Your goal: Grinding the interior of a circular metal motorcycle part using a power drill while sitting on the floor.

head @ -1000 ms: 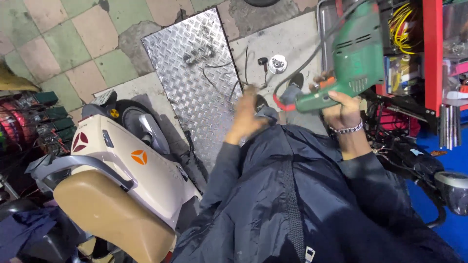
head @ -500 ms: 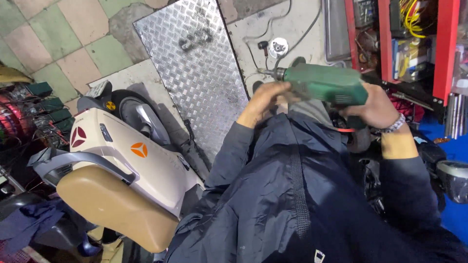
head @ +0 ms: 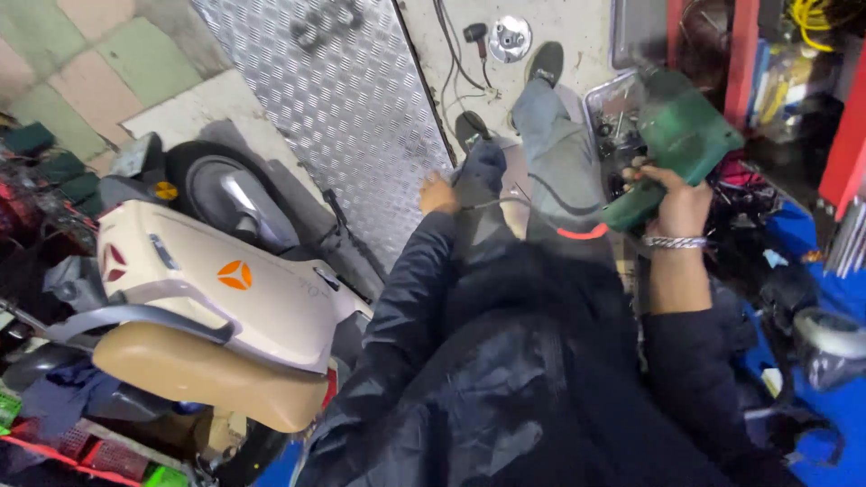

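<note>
Workshop floor of grey concrete, tiled further off beyond the left hand (head: 439, 194); a ribbed metal plate (head: 352, 99) lies flat just ahead of that hand; left hand's grip cannot be judged, fingers hidden behind the knee. Right hand (head: 678, 203) is closed round a green power drill (head: 672, 149), held up beside red shelving (head: 740, 63); a cream scooter (head: 216, 289) crowds the space left of the left hand; cables (head: 460, 72) trail ahead; little free room.
</note>
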